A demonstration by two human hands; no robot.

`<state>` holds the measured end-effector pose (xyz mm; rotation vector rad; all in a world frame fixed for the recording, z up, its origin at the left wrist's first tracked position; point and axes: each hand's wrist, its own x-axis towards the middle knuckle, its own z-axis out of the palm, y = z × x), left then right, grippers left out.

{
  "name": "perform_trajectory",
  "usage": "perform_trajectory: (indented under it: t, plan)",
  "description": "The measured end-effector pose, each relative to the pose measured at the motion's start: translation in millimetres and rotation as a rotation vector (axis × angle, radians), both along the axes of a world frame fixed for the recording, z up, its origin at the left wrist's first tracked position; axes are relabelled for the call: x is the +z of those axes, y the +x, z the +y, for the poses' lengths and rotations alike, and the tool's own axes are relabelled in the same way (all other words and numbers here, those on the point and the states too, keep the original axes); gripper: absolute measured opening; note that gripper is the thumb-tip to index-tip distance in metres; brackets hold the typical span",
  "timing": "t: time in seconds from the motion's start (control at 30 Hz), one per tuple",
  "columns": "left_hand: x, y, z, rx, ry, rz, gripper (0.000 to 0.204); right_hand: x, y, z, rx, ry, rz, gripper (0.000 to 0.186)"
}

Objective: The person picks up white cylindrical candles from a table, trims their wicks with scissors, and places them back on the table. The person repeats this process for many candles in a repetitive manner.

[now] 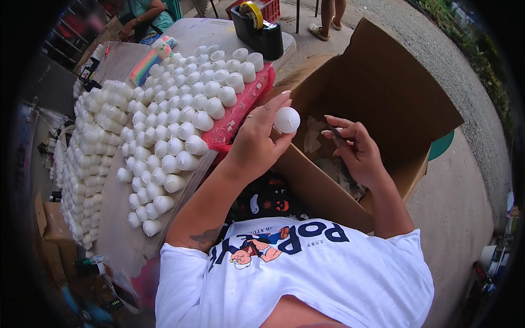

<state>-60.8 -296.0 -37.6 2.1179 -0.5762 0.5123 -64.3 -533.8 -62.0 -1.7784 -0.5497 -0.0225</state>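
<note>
My left hand point(261, 139) grips a small white candle point(287, 120) with a short wick, its round top turned up, above the near rim of an open cardboard box point(410, 109). My right hand point(355, 150), over the box, pinches a small thin dark tool point(338, 136), perhaps a blade; its exact kind is unclear. Crumpled pale paper or plastic point(313, 136) lies inside the box. To the left, rows of white candles point(172, 116) cover a board, partly on red plastic point(238, 112). A taller heap of stacked white candles point(93, 158) stands farther left.
A black tape dispenser point(260, 41) with yellow tape sits on the far table point(202, 30). A seated person point(156, 19) is at upper left; another person's legs point(327, 22) stand beyond the box. A green round object point(442, 145) lies behind the box. Gravel point(454, 65) borders the concrete floor point(448, 197).
</note>
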Motion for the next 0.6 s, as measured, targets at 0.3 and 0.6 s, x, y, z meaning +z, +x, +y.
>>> perform_trajectory:
  t: [0.3,0.6]
  plan:
    - [-25,5,-27,-0.045,0.066,0.019,0.048,2,-11,2,0.087,-0.101,0.131,0.038]
    - [-27,8,-35,-0.034,0.103,-0.143,0.049,2,-10,4,0.025,-0.128,0.142,0.038]
